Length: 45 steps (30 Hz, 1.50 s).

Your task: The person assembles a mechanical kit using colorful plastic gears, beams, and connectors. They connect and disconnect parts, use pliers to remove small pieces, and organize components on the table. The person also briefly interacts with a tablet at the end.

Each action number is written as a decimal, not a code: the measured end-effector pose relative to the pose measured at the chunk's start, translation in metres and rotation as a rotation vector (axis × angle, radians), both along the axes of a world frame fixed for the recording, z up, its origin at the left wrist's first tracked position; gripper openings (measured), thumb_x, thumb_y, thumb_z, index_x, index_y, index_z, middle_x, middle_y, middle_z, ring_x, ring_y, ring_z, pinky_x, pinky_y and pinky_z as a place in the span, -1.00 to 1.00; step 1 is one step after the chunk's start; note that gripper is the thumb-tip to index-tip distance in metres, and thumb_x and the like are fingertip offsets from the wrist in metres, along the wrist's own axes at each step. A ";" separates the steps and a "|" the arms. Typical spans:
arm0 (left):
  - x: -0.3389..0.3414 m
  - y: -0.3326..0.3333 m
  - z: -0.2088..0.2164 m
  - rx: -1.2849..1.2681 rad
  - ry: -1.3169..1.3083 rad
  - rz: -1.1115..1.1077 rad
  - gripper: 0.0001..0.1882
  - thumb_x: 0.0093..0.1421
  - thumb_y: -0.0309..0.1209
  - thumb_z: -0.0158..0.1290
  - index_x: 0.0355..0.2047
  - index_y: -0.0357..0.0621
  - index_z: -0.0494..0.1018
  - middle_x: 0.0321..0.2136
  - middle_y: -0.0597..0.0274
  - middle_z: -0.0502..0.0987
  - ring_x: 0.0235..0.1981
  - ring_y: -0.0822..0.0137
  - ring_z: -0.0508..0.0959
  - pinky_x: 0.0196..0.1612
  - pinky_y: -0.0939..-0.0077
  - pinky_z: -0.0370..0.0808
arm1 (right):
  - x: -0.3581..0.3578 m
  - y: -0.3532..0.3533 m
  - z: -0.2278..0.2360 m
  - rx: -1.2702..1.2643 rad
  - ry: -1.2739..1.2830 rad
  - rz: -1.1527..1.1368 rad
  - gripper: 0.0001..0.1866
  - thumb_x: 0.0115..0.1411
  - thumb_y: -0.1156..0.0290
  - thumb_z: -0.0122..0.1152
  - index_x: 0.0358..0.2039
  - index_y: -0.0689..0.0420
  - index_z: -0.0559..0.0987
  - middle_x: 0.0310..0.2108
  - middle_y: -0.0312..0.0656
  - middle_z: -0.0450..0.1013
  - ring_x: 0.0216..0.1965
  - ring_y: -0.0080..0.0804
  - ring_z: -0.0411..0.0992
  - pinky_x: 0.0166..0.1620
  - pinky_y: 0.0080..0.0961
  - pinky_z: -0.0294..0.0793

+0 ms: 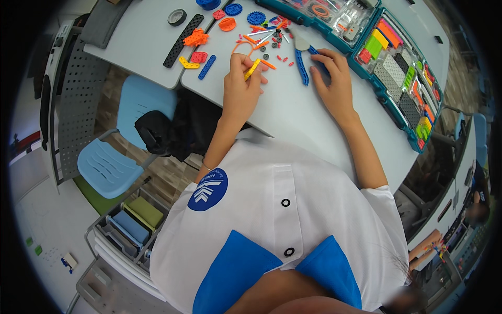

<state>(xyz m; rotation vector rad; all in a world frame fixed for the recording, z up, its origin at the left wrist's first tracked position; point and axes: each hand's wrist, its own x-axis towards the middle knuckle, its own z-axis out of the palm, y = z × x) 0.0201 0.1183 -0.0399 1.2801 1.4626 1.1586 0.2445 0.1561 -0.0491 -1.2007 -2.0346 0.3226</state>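
My left hand (pixel 241 86) pinches a short yellow plastic beam (pixel 252 69) above the table's near edge. An orange rod-shaped piece (pixel 268 64) shows right beside the beam; whether it is joined to it I cannot tell. To the right, my right hand (pixel 335 83) is curled round one handle of the blue-handled pliers (pixel 301 65). Their handles are spread, and their grey head (pixel 299 43) points away from me. Between and beyond my hands lie small grey bushings (pixel 266 56), red pins (pixel 278 57) and a thin orange loop (pixel 241 47).
Left of my hands lie a black perforated beam (pixel 183 41), a blue beam (pixel 207 67), a yellow angled beam (pixel 189 63) and blue gears (pixel 256 18). A teal-edged case of sorted parts (pixel 389 89) lies open at right. A light-blue chair (pixel 112 165) stands at left.
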 end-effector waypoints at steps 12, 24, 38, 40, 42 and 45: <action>0.004 0.001 -0.013 0.107 -0.226 -0.016 -0.85 0.37 -0.49 -0.07 -0.24 -0.19 0.16 -0.22 -0.04 0.60 -0.30 0.37 0.66 -0.43 0.61 0.61 | -0.002 -0.006 0.010 0.068 0.187 -0.033 -0.74 0.05 0.72 0.24 -0.23 0.20 0.65 -0.19 -0.19 0.51 -0.19 -0.27 0.45 -0.15 -0.46 0.48; 0.007 0.005 -0.009 0.097 -0.209 -0.065 -0.89 0.38 -0.53 -0.12 -0.23 -0.18 0.15 -0.16 -0.08 0.57 -0.11 0.25 0.64 -0.35 0.60 0.64 | -0.015 -0.016 0.002 -0.128 0.125 0.002 -0.78 0.05 0.59 0.31 -0.24 0.23 0.64 -0.13 -0.15 0.41 -0.15 -0.29 0.44 -0.08 -0.43 0.47; -0.074 -0.005 0.009 0.415 0.038 0.536 -0.81 0.25 -0.44 0.18 -0.27 -0.28 0.42 -0.28 0.21 0.51 -0.34 0.52 0.49 -0.35 0.65 0.51 | -0.022 -0.015 0.003 -0.166 0.162 0.154 -0.70 0.07 0.54 0.31 -0.13 0.18 0.62 0.00 -0.12 0.38 0.02 -0.23 0.43 0.03 -0.34 0.47; -0.110 -0.009 0.016 0.259 0.166 0.704 -0.75 0.21 -0.34 0.25 -0.24 -0.27 0.52 -0.38 0.29 0.50 -0.40 0.57 0.42 -0.42 0.70 0.38 | -0.023 -0.018 0.005 -0.171 0.150 0.169 -0.71 0.08 0.54 0.31 -0.13 0.18 0.61 0.00 -0.11 0.38 0.02 -0.22 0.43 0.04 -0.34 0.46; -0.135 -0.013 0.014 0.154 0.192 0.642 -0.69 0.19 -0.29 0.27 -0.20 -0.27 0.55 -0.43 0.32 0.49 -0.46 0.58 0.38 -0.44 0.71 0.31 | -0.024 -0.018 0.007 -0.195 0.134 0.164 -0.73 0.09 0.54 0.30 -0.14 0.18 0.61 0.00 -0.11 0.37 0.03 -0.22 0.42 0.06 -0.33 0.45; -0.140 -0.011 0.007 0.065 0.179 0.566 -0.67 0.17 -0.31 0.28 -0.19 -0.33 0.55 -0.53 0.37 0.47 -0.52 0.61 0.42 -0.48 0.75 0.30 | -0.023 -0.017 0.006 -0.182 0.132 0.177 -0.74 0.10 0.53 0.29 -0.15 0.17 0.61 0.00 -0.11 0.37 0.04 -0.22 0.41 0.07 -0.32 0.44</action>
